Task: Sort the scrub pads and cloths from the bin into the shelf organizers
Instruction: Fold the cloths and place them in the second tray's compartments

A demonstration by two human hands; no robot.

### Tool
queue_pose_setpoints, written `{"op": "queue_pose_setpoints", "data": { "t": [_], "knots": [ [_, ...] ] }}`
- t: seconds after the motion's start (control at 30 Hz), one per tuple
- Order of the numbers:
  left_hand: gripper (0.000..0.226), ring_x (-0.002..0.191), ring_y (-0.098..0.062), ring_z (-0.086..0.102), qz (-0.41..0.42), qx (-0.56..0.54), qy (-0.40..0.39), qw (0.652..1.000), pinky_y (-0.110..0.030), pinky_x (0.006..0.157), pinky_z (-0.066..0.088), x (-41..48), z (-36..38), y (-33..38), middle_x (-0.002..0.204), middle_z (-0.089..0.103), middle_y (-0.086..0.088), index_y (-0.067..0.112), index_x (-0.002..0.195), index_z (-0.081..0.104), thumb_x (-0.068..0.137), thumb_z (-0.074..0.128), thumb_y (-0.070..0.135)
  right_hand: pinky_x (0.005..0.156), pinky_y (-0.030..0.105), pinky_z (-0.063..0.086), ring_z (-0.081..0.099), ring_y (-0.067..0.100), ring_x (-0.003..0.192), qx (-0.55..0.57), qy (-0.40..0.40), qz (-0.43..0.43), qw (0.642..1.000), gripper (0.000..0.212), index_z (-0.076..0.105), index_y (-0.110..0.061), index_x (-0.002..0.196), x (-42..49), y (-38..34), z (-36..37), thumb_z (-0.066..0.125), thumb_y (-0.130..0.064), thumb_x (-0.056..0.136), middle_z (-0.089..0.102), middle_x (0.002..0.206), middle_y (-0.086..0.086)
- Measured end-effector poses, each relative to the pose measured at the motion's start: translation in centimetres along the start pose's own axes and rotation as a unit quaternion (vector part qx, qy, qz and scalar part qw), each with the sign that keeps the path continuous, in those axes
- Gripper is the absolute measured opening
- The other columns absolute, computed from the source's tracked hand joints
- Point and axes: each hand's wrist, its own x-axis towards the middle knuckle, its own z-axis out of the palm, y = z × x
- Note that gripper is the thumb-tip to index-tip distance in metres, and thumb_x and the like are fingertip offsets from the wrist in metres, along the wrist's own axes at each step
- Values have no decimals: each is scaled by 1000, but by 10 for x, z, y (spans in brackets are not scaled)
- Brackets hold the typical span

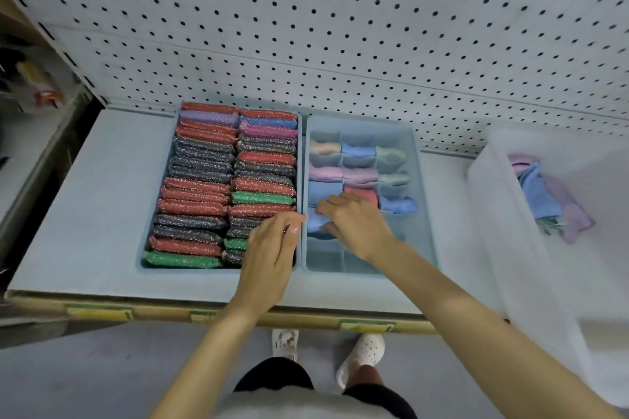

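The right hand point(354, 221) curled its fingers round a blue cloth point(318, 222) in a left-hand cell of the divided organizer point(423, 204) on the shelf point(85, 207). The left hand point(272, 245), fingers nearly straight and gripping nothing, rested on scrub pads point(204, 180) packed in two rows in the tray point(141, 262) just left of the organizer. Folded cloths point(360, 175) filled the organizer's far cells. Loose cloths point(541, 194) lay in the clear bin point(493, 231) to the organizer's right.
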Motion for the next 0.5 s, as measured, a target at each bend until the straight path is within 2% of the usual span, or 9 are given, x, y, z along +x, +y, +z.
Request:
{"op": "queue_pose_setpoints", "data": {
  "t": [0.13, 0.2, 0.3, 0.4, 0.5],
  "knots": [
    [44, 104, 1, 52, 6, -10, 5, 1000, -32, 94, 40, 2, -1, -2, 109, 61, 15, 22, 113, 59, 98, 23, 43, 57, 33, 46, 59, 28, 62, 91, -40, -9, 995, 15, 58, -17, 70, -1, 9, -1, 72, -13, 73, 61, 67, 2],
    [44, 104, 0, 54, 10, -13, 9, 1000, -35, 94, 42, 2, -1, -3, 108, 62, 14, 21, 113, 60, 99, 24, 42, 60, 36, 45, 56, 24, 66, 126, -100, -3, 987, 19, 51, -21, 70, -2, 12, -6, 63, -13, 81, 55, 69, -1],
    [44, 104, -4, 55, 17, -15, 12, 1000, -36, 93, 42, 2, 0, -2, 107, 63, 13, 20, 113, 60, 99, 24, 41, 62, 36, 43, 51, 21, 66, 177, -158, 3, 971, 23, 46, -21, 68, 4, 18, -10, 56, -5, 82, 53, 69, 0],
    [43, 99, -3, 55, 19, -19, 14, 1000, -33, 88, 41, 2, -1, 0, 103, 62, 14, 22, 112, 60, 99, 24, 41, 60, 35, 42, 47, 19, 63, 172, -137, -11, 975, 32, 41, -25, 61, 7, 20, -9, 55, -3, 78, 48, 64, -3],
    [43, 98, -5, 55, 19, -12, 16, 1000, -36, 90, 41, 2, -1, 1, 101, 62, 18, 24, 112, 60, 99, 24, 42, 66, 37, 46, 53, 24, 70, 120, -63, -42, 990, 18, 56, -16, 70, 0, 17, 7, 59, 1, 74, 56, 71, 1]
  ]
}}
